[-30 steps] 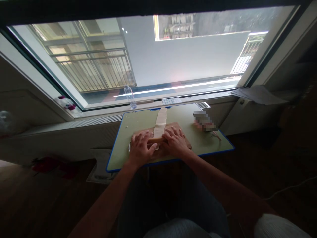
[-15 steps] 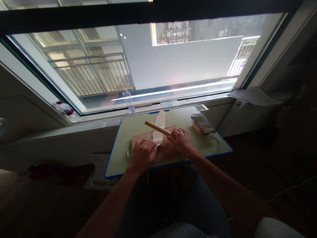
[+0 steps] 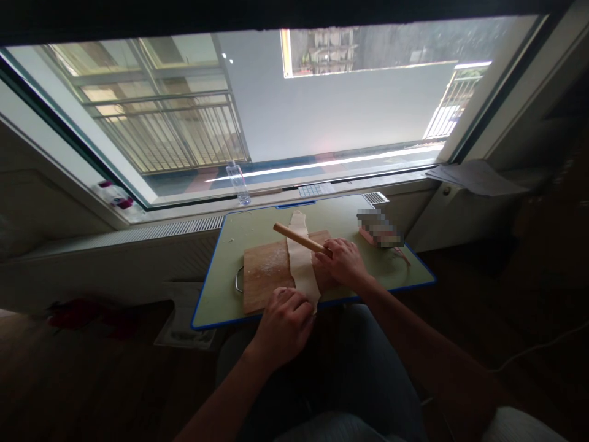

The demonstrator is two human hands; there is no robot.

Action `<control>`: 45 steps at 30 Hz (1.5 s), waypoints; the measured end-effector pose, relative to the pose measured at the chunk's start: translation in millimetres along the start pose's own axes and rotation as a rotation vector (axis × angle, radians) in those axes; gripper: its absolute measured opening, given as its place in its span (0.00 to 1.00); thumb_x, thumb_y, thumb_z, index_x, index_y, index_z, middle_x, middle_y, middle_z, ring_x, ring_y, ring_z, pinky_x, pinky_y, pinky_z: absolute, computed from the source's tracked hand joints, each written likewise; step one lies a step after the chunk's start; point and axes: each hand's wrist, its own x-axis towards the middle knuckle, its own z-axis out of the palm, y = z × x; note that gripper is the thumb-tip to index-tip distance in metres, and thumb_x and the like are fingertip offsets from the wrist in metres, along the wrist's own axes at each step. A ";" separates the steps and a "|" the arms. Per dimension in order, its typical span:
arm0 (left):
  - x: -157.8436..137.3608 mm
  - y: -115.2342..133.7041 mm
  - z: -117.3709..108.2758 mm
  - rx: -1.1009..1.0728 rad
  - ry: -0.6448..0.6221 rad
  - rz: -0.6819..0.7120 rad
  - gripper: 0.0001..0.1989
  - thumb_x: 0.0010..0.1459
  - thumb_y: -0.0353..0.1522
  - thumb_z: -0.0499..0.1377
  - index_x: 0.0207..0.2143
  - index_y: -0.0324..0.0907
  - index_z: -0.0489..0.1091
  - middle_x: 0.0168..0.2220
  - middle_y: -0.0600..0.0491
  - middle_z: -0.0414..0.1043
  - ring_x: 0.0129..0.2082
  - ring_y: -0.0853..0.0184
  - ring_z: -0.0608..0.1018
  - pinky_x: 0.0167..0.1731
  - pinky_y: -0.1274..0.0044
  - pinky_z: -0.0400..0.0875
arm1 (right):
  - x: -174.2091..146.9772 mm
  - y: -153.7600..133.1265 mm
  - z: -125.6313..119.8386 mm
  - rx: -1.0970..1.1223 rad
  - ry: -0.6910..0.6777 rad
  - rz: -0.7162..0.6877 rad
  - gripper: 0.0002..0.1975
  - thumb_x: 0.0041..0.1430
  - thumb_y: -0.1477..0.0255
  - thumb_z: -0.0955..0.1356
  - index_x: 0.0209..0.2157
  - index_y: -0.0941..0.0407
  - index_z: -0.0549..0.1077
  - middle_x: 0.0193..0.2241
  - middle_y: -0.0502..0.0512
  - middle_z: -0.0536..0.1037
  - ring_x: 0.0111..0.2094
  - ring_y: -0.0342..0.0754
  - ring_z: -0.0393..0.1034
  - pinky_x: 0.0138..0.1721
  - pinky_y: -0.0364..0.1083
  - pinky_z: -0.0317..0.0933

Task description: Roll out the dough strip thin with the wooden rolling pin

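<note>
A long pale strip of rolled dough [image 3: 301, 264] lies across a wooden cutting board [image 3: 264, 270] dusted with flour, its far end reaching onto the table. My left hand [image 3: 288, 316] is closed on the strip's near end at the board's front edge; the fingertips are partly hidden. In my right hand [image 3: 343, 261] is one end of a wooden rolling pin [image 3: 299, 236], whose free end points up and left above the dough. The board's metal handle [image 3: 238, 279] shows on the left side.
The board rests on a small green table [image 3: 221, 288] with a blue edge. Toward its right side lies a blurred-out object [image 3: 377, 228]. On the windowsill stand a clear bottle [image 3: 238, 184] and a flat gridded item [image 3: 316, 189]. A bottle with purple parts [image 3: 115, 195] is farther left.
My left hand has moved toward me and slightly right, drawing the dough's near end to the board's front edge. More of the board shows. The right hand still holds the rolling pin.
</note>
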 end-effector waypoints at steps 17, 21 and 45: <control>34.7 -26.0 -13.5 -0.093 0.170 -0.167 0.08 0.71 0.39 0.61 0.45 0.48 0.78 0.48 0.51 0.82 0.53 0.59 0.79 0.58 0.63 0.71 | 22.1 -10.9 -5.9 -0.060 -0.146 -0.400 0.13 0.69 0.56 0.74 0.50 0.45 0.84 0.67 0.53 0.74 0.69 0.59 0.60 0.68 0.59 0.52; 65.6 -72.6 -8.2 0.142 0.128 -0.535 0.15 0.73 0.40 0.54 0.54 0.49 0.77 0.59 0.48 0.78 0.60 0.55 0.75 0.63 0.61 0.68 | 27.5 -11.6 1.0 -0.072 -0.132 -0.337 0.19 0.73 0.51 0.68 0.54 0.45 0.82 0.67 0.55 0.73 0.68 0.59 0.61 0.68 0.59 0.55; 142.2 -161.0 9.9 0.312 -0.125 -0.630 0.24 0.76 0.42 0.45 0.52 0.44 0.79 0.57 0.41 0.79 0.58 0.50 0.76 0.64 0.52 0.63 | 122.4 -24.9 27.3 -0.159 -0.134 0.035 0.39 0.74 0.40 0.56 0.66 0.55 0.73 0.66 0.68 0.74 0.67 0.65 0.63 0.68 0.66 0.51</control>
